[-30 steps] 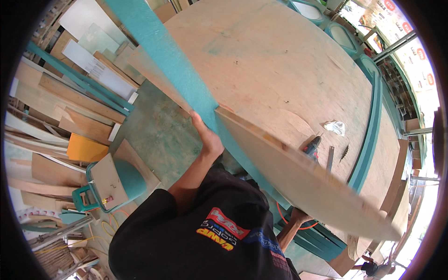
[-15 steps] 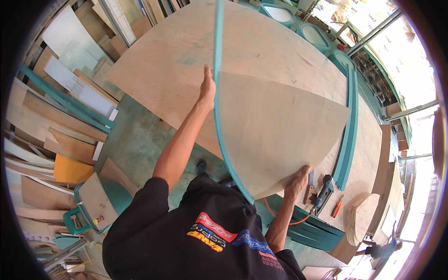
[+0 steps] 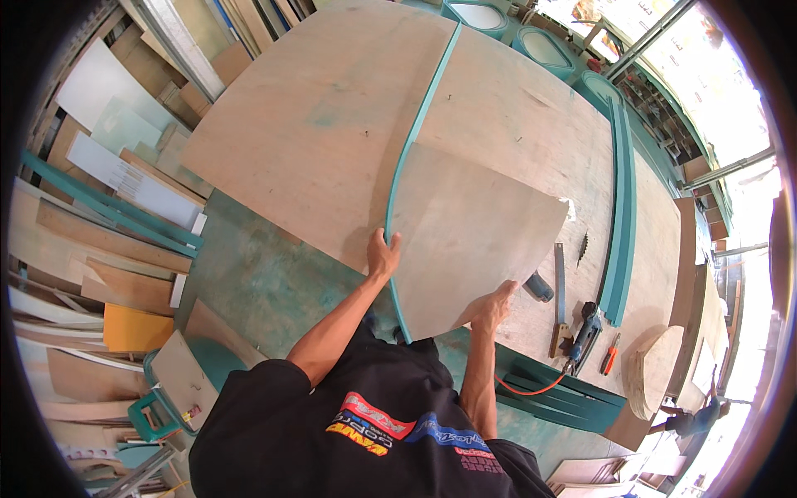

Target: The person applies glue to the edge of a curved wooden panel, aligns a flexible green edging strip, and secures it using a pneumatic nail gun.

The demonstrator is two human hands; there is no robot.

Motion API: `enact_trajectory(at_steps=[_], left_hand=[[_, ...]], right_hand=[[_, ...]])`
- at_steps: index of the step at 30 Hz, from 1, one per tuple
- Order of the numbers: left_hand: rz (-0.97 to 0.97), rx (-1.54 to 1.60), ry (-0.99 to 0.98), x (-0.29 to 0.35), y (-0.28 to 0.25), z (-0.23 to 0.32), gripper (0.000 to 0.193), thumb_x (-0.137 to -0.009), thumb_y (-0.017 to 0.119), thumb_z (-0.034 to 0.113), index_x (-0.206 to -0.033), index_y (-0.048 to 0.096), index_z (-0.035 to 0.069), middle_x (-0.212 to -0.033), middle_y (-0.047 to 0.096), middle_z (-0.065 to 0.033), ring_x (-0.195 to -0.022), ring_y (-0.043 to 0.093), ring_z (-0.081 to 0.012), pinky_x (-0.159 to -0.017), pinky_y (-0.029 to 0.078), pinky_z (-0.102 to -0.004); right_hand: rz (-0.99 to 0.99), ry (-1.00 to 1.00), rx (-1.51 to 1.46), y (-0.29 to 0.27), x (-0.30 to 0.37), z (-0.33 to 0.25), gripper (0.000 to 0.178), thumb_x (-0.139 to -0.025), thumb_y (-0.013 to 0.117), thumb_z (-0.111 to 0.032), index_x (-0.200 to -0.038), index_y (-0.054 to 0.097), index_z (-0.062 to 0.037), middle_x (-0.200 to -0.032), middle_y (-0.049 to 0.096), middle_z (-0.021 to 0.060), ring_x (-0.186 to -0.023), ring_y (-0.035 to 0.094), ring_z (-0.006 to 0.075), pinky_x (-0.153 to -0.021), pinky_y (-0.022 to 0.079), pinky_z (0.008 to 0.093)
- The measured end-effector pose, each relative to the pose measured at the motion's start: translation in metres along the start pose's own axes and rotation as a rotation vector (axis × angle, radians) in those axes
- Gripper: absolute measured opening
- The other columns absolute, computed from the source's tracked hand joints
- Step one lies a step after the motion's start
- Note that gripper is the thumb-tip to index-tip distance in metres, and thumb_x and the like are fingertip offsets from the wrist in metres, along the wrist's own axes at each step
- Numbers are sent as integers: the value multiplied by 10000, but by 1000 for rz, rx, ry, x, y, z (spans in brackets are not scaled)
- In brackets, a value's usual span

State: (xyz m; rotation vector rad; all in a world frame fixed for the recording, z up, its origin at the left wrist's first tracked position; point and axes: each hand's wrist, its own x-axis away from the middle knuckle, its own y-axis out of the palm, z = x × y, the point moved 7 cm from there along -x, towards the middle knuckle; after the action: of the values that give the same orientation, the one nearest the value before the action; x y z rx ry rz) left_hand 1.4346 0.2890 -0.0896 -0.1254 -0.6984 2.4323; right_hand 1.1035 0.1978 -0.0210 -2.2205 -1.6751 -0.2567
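My left hand is wrapped round a long, thin teal strip along the left edge of a thin wooden panel. The strip bends gently and reaches far past the panel, over a large plywood sheet. With my right hand I grip the panel's near right edge, the thumb on top and the fingers hidden beneath. The strip's near end is close to my shirt. Just right of the panel, a dark rounded tool end shows, the rest covered by the panel.
On the plywood to the right lie a metal square, a blue-and-black tool with an orange hose, an orange-handled tool and teal strips. Curved wood pieces sit beyond. Boards lean at left; a person stands far right.
The panel and strip have shifted toward me, and the strip's far end has swung right and dropped toward the plywood. My left hand is nearer my body. The square and dark tool end are more exposed.
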Motion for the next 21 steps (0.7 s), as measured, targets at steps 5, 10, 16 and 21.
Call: enact_trajectory(at_steps=[5,10,16,21], left_hand=[[164,-116,195,2,-19,7,230,-960,611,63,-1150,582,-63,-1060,629,-230,-992,608,-417,-849,490,-495],[162,-145,324,-2,-41,26,232,-957,605,45,-1157,588,-72,-1033,620,-223,-969,604,-412,-824,495,-495],[64,-149,463,-76,-79,14,207,-965,589,42,-1130,607,-83,-980,630,-228,-934,615,-427,-793,503,-498],[-120,-241,590,-131,-93,21,217,-979,577,47,-1147,615,-86,-1007,643,-227,-943,626,-424,-802,516,-483]], right_hand=[[-43,9,-58,7,22,27,846,-1019,406,-684,-1463,511,28,-1459,544,183,-1306,532,294,-1089,417,386],[48,22,-104,7,33,53,752,-1049,431,-610,-1436,527,27,-1396,589,156,-1234,576,266,-1042,457,376],[-510,197,-344,48,66,78,496,-1034,584,-464,-1245,646,-19,-1185,689,96,-990,692,180,-769,588,329],[-723,329,-245,88,120,104,454,-996,684,-375,-1192,653,34,-1136,697,113,-951,693,190,-756,605,354]])
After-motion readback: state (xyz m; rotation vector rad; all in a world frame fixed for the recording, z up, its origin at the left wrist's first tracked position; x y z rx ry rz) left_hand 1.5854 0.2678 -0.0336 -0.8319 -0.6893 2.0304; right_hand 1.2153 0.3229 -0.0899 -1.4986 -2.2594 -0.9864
